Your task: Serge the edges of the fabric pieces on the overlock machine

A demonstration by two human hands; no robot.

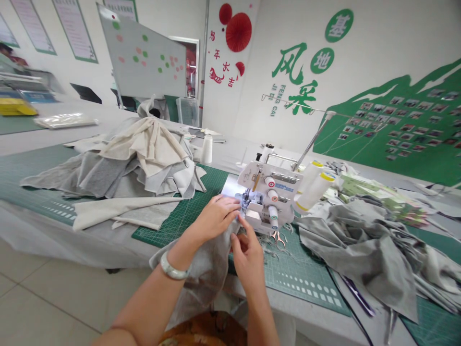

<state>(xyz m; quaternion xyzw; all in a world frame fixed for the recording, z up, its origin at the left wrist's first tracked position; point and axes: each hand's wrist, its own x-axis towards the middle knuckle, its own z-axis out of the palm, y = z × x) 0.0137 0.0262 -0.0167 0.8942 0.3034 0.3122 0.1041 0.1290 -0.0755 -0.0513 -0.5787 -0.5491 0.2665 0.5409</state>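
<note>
Grey cloth [211,271], one piece — fed up to the sewing machine [252,175], its lower part hanging over the edge of the worktop [230,153]. Left hand [216,217]: laid over the cloth beside the needle area, fingers extended; whether its grip holds anything cannot be told. Right hand [248,252]: grip nearly closed at the cloth's edge, thumb and forefinger slightly apart — pinch unclear. Scissors [278,239]: near the machine.

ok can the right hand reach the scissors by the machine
Probably yes: the scissors lie near the right hand with only loose threads between, though that hand touches the grey cloth.
</note>
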